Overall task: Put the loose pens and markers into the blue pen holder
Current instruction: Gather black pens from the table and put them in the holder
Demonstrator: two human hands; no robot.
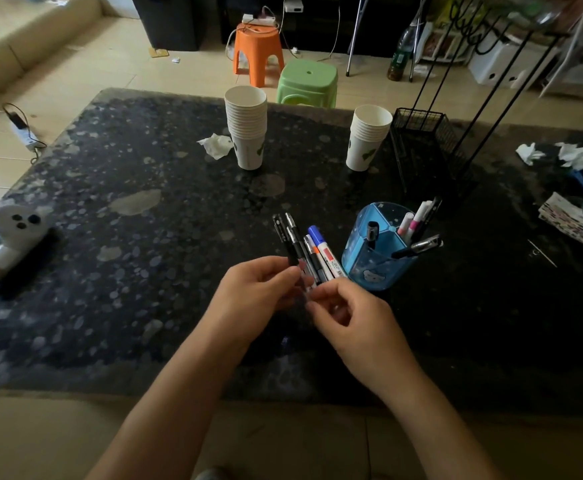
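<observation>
A bundle of pens and markers (303,245), black pens plus a white marker with a blue cap, sticks up and away from me above the dark table (151,216). My left hand (258,289) grips the bundle's lower end. My right hand (348,318) pinches the same end from the right, touching the left hand. Just right of the bundle stands the blue pen holder (369,261), which holds several pens, among them a pink-and-white marker (409,225) and a black pen (418,247) leaning out over its right rim.
Two stacks of white paper cups (246,133) (366,140) stand at the back. A black wire basket (425,150) sits behind the holder. Crumpled tissues (217,144) (574,155) and a white toy (9,237) lie around. Clutter fills the table's right edge.
</observation>
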